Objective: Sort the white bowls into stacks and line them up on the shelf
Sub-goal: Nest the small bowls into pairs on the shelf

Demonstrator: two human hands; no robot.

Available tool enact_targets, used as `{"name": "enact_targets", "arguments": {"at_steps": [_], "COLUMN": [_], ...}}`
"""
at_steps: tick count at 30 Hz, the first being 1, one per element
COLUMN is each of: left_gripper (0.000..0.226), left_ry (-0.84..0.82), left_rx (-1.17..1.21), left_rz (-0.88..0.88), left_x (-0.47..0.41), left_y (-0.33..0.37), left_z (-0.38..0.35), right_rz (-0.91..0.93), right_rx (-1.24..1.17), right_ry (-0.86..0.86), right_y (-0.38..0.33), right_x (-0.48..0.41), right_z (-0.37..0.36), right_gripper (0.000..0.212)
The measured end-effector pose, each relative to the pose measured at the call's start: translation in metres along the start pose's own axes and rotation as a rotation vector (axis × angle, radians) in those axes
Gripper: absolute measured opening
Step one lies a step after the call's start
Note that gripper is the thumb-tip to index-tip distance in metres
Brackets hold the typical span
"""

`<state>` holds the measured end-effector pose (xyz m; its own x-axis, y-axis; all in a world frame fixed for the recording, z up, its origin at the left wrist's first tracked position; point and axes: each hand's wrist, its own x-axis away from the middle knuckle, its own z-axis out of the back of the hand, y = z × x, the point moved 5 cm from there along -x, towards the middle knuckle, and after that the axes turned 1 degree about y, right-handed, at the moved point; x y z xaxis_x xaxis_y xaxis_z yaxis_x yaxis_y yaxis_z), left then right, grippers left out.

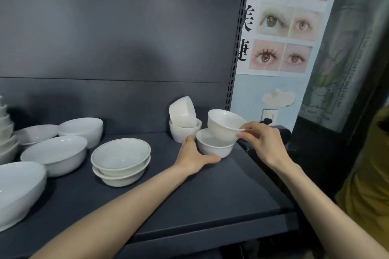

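On the dark shelf (210, 191), my right hand (261, 143) pinches the rim of a small white bowl (223, 126), tilted and resting in a second small bowl (212, 147). My left hand (195, 155) wraps around the left side of that lower bowl, thumb along its base. Behind stands another small bowl (183, 133) with a tilted bowl (182, 111) leaning in it. At centre is a stack of two gold-rimmed bowls (121, 160).
Wider white bowls (56, 153) (82, 128) (19, 189) and a shallow dish (35, 133) crowd the left. A tall stack (5, 130) stands at the left edge. A perforated upright (233, 82) and a poster wall (282, 27) bound the right side.
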<state>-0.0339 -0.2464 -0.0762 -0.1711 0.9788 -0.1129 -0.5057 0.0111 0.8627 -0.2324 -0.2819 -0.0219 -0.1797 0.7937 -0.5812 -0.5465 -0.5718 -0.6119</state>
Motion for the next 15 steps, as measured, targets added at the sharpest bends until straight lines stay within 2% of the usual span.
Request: {"name": "enact_targets", "arguments": {"at_steps": [4,8,15], "left_gripper": [0.103,0.096,0.099], "left_ry": [0.009,0.046,0.101], "left_rx": [0.133,0.230,0.300], "left_rz": [0.038,0.020,0.021], "left_x": [-0.017,-0.021,-0.019], "left_y": [-0.007,-0.011,-0.016], "left_z": [-0.011,-0.014,-0.012], "right_rz": [0.060,0.125,0.185], "right_rx": [-0.006,-0.045,-0.062], "right_ry": [-0.070,-0.126,-0.203], "right_y": [0.013,0.019,0.028], "right_x": [-0.012,-0.020,-0.020], "right_z": [-0.004,-0.010,-0.021], "right_gripper": [0.014,0.013,0.016]}}
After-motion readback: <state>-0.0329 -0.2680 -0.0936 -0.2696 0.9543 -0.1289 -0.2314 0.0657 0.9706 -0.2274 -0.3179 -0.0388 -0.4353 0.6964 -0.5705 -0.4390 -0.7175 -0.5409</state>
